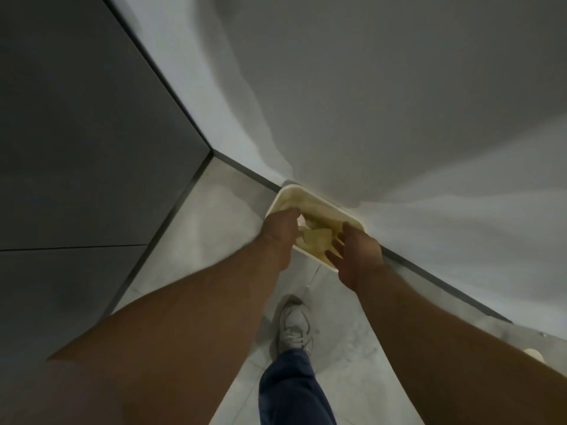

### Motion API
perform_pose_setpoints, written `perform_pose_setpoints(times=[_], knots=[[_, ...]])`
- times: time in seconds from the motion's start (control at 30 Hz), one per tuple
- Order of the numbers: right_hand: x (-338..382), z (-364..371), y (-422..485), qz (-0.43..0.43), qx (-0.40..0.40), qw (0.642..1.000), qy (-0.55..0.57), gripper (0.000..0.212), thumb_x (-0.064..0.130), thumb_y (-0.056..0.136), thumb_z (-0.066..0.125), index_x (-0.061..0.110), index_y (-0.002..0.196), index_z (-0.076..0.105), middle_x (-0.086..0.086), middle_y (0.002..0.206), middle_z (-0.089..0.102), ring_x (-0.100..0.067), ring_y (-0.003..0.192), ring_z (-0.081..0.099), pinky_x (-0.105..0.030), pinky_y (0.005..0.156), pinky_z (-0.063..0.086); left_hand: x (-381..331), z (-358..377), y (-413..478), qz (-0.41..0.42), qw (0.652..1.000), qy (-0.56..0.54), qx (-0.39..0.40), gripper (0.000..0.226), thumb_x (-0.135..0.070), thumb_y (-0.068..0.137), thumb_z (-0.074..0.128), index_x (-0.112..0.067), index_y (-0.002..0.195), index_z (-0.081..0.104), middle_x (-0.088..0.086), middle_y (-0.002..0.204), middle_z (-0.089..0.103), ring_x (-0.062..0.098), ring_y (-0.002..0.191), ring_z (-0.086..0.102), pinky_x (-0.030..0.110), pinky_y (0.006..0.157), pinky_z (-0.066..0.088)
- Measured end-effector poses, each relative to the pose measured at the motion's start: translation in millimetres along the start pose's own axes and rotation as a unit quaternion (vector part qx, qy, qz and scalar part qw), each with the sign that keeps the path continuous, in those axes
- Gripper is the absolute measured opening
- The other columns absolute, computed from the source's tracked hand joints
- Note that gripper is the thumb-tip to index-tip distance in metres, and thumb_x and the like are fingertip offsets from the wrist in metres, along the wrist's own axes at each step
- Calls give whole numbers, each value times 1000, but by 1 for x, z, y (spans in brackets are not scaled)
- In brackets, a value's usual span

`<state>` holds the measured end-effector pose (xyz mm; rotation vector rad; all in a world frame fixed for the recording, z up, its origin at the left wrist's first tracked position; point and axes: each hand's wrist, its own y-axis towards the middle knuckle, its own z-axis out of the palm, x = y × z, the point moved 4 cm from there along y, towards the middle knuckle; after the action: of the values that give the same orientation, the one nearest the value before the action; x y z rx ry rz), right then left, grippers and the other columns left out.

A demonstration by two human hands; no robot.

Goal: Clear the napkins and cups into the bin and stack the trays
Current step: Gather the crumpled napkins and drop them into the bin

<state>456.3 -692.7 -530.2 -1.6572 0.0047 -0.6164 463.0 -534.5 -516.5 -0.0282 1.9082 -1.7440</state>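
A pale cream tray (310, 199) is held out in front of me, above the floor and close to the white wall. Crumpled yellowish napkins (316, 239) lie in it. My left hand (280, 237) grips the tray's left rim, fingers curled over the edge. My right hand (357, 256) is at the tray's right end, fingers spread and reaching into it near the napkins; whether it holds the rim is hidden. No cups or bin are in view.
A white wall (399, 102) fills the right and top, with a dark baseboard (245, 171). A dark grey panel wall (76, 133) stands on the left. Below are pale floor tiles (214, 216), my grey shoe (294, 326) and my blue trouser leg (294, 391).
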Motion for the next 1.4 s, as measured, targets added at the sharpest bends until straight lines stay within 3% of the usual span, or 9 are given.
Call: perform_pose_setpoints(times=[0.07,0.23,0.37,0.5,0.8,1.07,1.2,1.3,1.4], knots=[[5,5,-12,-14,0,1000,-13,11,21,104,54,18,107,64,-9,121,68,-22,110,67,-48,96,58,-1,-8,-3,7,1000,23,2,41,-33,100,58,-13,136,63,8,132,61,28,123,58,40,106,44],[31,32,-70,-102,-3,992,-73,17,22,101,59,12,98,72,-10,92,72,-20,80,69,-36,78,64,-29,-29,-55,119,992,37,-1,11,-19,98,58,-19,97,69,7,105,73,25,97,67,30,70,48],[78,69,-164,-212,60,965,-144,17,27,95,63,15,88,73,1,70,68,-18,68,63,-33,62,53,-89,-56,-144,217,975,52,-18,12,-14,96,59,-14,92,71,4,86,74,19,80,69,34,75,57],[130,109,-291,-311,137,922,-183,15,27,91,60,19,88,73,6,69,66,-9,63,61,-31,62,52,-158,-92,-258,314,946,70,-36,13,-12,95,59,-7,97,71,9,87,73,13,74,67,23,67,53],[151,176,-562,-451,300,801,-255,17,26,97,61,12,94,70,2,74,67,-10,68,61,-35,68,54,-222,-212,-508,451,890,24,-60,12,-16,96,62,-12,93,73,11,88,76,25,81,74,35,80,61],[52,230,-666,-477,408,676,-385,16,34,98,59,27,89,70,16,82,70,0,77,66,-26,70,51,-150,-379,-581,442,856,-67,-260,11,-18,94,63,-13,91,72,7,86,75,19,83,71,37,85,57],[17,266,-689,-487,419,636,-428,16,31,95,62,23,84,71,5,76,71,-12,74,66,-39,75,57,-113,-450,-583,419,839,-55,-344,11,-18,95,65,-10,92,71,19,95,73,23,82,65,43,85,53],[-15,292,-699,-495,420,613,-451,17,36,94,61,28,84,72,13,78,72,-5,71,66,-29,71,53,-84,-498,-580,400,837,-25,-373,4,-22,93,67,-21,91,71,0,86,72,3,72,61,28,72,50],[-49,319,-706,-489,419,603,-471,17,43,89,59,32,85,71,9,79,73,-8,70,66,-34,70,56,-52,-543,-570,374,842,5,-389,10,-29,90,70,-29,99,68,-12,99,70,8,71,67,17,60,52]])
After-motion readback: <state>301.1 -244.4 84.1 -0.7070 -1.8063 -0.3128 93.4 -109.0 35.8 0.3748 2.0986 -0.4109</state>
